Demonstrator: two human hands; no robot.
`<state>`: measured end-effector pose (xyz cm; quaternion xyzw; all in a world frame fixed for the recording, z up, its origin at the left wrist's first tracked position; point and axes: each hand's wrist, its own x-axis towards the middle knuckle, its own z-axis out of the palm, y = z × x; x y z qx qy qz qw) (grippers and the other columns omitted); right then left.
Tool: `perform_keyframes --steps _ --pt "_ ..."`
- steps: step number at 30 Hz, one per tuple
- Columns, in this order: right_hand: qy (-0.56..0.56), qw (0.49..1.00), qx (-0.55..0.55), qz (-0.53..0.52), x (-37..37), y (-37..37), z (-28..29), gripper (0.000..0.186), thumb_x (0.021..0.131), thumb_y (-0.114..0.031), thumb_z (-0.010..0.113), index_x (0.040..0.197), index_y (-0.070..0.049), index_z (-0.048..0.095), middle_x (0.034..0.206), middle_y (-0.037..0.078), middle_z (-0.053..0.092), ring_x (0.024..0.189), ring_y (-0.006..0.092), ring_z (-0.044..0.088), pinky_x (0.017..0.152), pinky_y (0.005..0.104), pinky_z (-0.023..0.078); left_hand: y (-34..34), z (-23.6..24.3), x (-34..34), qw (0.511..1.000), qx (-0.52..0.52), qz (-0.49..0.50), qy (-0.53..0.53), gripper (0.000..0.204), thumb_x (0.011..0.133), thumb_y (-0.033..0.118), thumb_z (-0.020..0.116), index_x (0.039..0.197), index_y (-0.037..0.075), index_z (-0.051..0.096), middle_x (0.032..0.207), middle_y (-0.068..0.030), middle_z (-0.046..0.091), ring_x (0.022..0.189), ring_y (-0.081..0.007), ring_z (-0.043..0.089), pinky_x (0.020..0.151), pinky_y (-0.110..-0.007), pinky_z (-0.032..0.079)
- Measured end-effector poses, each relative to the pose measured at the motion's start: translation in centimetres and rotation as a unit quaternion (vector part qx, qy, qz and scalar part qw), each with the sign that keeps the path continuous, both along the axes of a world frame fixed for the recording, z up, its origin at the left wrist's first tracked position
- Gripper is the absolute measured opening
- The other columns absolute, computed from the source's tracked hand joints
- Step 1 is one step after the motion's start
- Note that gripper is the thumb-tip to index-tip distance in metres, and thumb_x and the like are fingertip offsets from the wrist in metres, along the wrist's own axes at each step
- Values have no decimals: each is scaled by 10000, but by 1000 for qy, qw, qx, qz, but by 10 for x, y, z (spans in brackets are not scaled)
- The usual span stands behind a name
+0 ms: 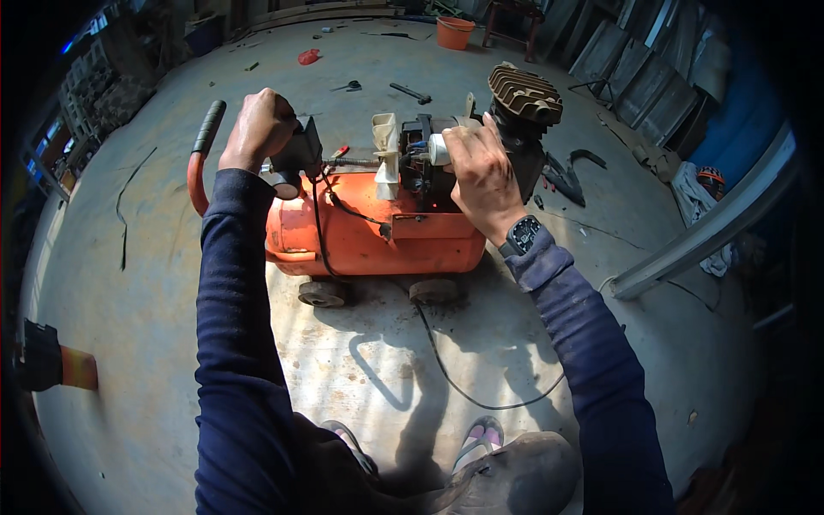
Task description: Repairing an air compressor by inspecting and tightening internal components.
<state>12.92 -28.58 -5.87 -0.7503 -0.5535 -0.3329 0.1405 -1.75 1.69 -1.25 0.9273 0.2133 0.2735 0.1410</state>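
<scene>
Hands (pixel 257 129) atop orange compressor (pixel 378 232)

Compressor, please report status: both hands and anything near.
Left hand grips black switch box. Right hand on motor of orange compressor. Black cord trails across floor; wrench lies beyond.

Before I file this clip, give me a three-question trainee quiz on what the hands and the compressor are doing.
1. True or false: the left hand is closed on the black box atop the orange tank.
2. Which does the right hand grip? A) the orange bucket B) the white cylinder by the motor C) the wrench on the floor
3. Fill in: the cream fan sits between the two ____.

Key: 1 true; 2 B; 3 hands
</scene>
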Motion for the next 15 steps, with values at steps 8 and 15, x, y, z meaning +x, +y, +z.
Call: perform_keyframes --steps 8,15 --pt "-1 996 89 17 -13 -9 -4 483 757 40 728 1225 -28 633 1182 124 674 1165 292 616 1194 539 323 6 -13 7 997 68 27 -7 209 788 65 670 951 -50 730 885 -243 719 835 -372 719 768 -408 562" --pt "15 995 91 -23 -17 -17 13 390 777 11 731 1161 -38 684 1190 106 673 1165 282 615 1185 552 326 2 -8 6 997 64 31 1 223 785 59 659 975 -43 719 937 -265 704 909 -406 698 810 -434 558"
